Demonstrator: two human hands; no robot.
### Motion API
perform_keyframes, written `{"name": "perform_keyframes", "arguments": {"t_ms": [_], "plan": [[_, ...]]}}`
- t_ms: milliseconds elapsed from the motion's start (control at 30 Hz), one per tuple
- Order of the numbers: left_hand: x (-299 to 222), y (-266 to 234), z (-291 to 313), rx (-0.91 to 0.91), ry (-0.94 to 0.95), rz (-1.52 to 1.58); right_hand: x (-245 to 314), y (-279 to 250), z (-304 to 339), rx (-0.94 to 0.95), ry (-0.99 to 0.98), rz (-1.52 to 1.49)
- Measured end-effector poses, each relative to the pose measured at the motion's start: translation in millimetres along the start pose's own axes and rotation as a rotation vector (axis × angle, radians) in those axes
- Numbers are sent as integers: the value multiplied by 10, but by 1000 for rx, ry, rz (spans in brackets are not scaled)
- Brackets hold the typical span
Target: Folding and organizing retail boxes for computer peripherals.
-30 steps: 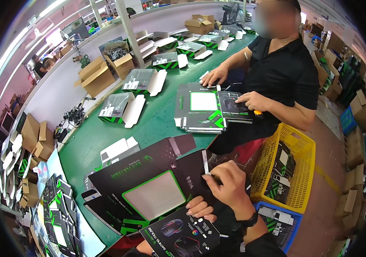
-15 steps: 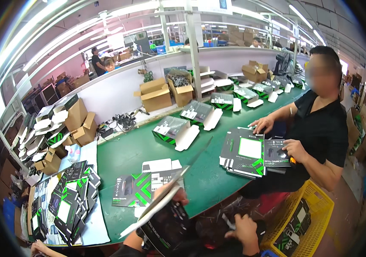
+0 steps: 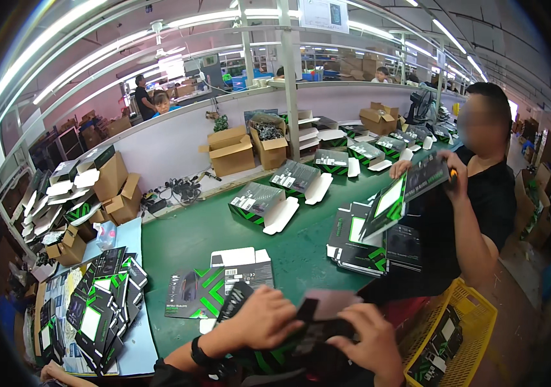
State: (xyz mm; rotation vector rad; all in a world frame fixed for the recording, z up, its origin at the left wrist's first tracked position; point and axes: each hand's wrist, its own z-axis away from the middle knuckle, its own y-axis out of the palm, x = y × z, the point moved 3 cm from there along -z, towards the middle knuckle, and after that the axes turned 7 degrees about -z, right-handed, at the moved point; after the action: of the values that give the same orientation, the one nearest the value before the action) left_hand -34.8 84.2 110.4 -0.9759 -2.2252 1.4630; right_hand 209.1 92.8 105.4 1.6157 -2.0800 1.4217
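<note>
Low in front of me I hold a black and green printed carton (image 3: 314, 335), partly folded and tilted. My left hand (image 3: 266, 316), a dark band on its wrist, is closed on its left part. My right hand (image 3: 373, 338) grips the right end, fingers over a raised flap and thumb against the dark side. My hands hide part of the carton. Just beyond my left hand, a flat unfolded carton (image 3: 188, 293) with green chevrons lies on the green table (image 3: 185, 242).
Opposite, a co-worker (image 3: 491, 174) lifts a flat carton (image 3: 407, 190) above a stack of cartons (image 3: 353, 248). Folded boxes (image 3: 256, 201) with open flaps line the table. A carton pile (image 3: 105, 309) is at left, a yellow basket (image 3: 485, 335) at right.
The carton I hold has come down from an upright tilt and is more folded. My right hand, apart from it before, now grips it. The co-worker has raised a carton off the stack.
</note>
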Motion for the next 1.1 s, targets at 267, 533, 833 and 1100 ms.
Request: {"name": "perform_keyframes", "arguments": {"t_ms": [267, 533, 833, 1100], "plan": [[-255, 216, -63, -325, -81, -190, -99, 119, 244, -19, 130, 42], [-903, 618, -165, -161, -254, 661, 441, -260, 99, -271, -259, 13], [-542, 1026, 343, -14, -852, 1515, -177, -149, 504, -640, 272, 59], [-492, 1123, 513, 45, -838, 1597, -1054, 476, 1304, 71, 625, -1397]]}}
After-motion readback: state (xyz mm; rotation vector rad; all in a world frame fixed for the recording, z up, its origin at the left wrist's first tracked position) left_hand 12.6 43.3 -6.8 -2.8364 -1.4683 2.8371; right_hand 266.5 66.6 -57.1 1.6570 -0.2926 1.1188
